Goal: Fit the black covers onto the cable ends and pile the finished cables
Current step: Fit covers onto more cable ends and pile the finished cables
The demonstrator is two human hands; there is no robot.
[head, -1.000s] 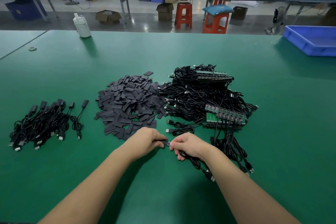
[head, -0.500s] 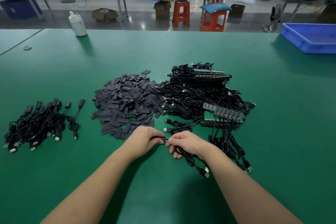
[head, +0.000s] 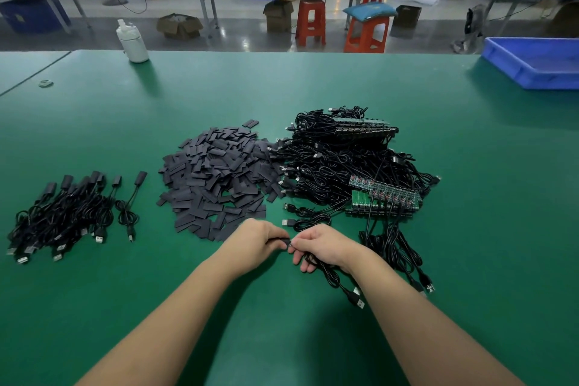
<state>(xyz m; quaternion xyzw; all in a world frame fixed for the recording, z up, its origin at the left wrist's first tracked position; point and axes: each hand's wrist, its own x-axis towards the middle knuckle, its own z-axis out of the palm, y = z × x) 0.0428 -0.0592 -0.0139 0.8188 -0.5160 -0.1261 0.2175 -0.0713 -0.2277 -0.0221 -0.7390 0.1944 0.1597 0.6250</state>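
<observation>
Just in front of the heap of flat black rectangular covers (head: 216,178), the left hand (head: 255,241) pinches one small, light cover (head: 279,242); the right hand (head: 322,244) grips the limp black cable (head: 333,276) near its stiffer end.

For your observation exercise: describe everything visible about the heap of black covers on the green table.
The heap of flat black rectangular covers looks matte, like thin rubbery sleeves, jumbled loosely at all angles. It lies mid-table on the green mat, its right edge touching the tangled black cable pile. One piece lies apart behind it. Neither hand touches it.
</observation>
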